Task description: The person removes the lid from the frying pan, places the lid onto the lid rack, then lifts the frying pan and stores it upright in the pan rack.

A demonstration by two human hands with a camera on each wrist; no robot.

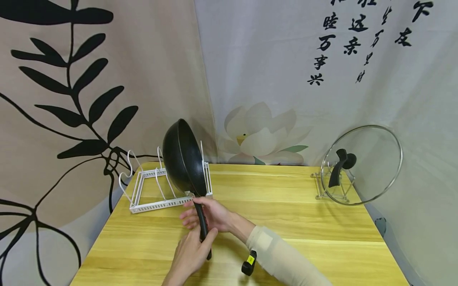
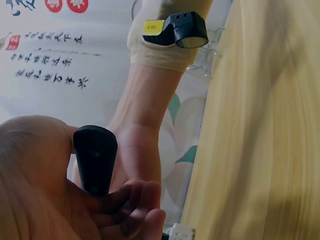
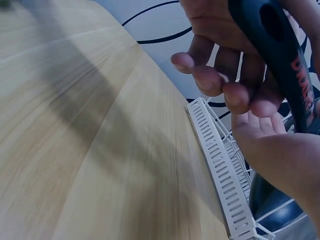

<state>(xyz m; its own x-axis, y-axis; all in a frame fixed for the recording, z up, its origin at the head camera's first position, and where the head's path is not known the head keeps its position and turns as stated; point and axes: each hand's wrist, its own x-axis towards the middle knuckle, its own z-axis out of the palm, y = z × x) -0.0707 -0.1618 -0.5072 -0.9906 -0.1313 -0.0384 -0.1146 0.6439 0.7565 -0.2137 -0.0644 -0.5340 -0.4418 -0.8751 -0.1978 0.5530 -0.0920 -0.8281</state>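
Observation:
A black wok (image 1: 182,159) stands tilted on its edge in a white rack (image 1: 161,204), its handle (image 1: 202,220) pointing down toward me. My left hand (image 1: 191,250) holds the lower part of the handle, thumb across it and fingers loosely curled underneath. Higher up, close to the pan, my right hand (image 1: 214,214) is around the handle, with its thumb over the top and its fingers reaching out on the far side. In the left wrist view the handle end (image 2: 96,157) lies between left thumb and fingers. Red lettering shows on the handle (image 3: 300,85) in the right wrist view.
At the table's back right, a large glass lid (image 1: 390,186) with a black knob (image 1: 340,167) leans in a small wire stand (image 1: 320,190). White wire dividers (image 1: 159,178) rise from the rack. Printed cloth (image 1: 264,79) hangs behind the wooden table (image 1: 286,206).

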